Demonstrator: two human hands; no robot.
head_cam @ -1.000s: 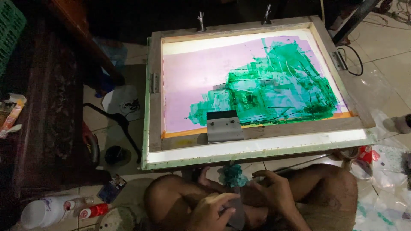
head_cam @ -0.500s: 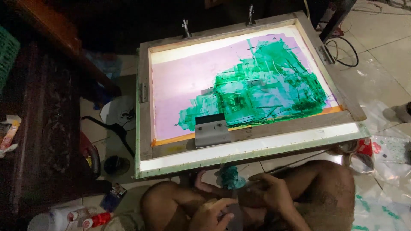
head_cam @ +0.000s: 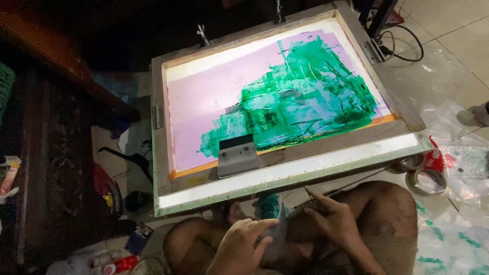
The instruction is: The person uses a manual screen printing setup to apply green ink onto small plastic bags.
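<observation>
Head view, looking down past a wooden printing frame lying flat over a lit surface. Pink mesh inside the frame, a wide smear of green ink across its middle and right part. Grey squeegee rests on the frame's near rail, its top edge at the ink's lower left corner.

Below the frame's near edge, over bare knees: left hand curled around a small grey flat piece, fingers bent, thumb side against it. Right hand just right of the piece, fingers loosely bent and touching its edge; whether it grips is unclear in the dim light. Teal-stained rag between the frame's edge and the hands.

Right of the frame: two tape rolls on the floor, clear plastic sheeting with green spots. Left of the frame: dark carved wooden furniture; bottles on the floor near its foot.
</observation>
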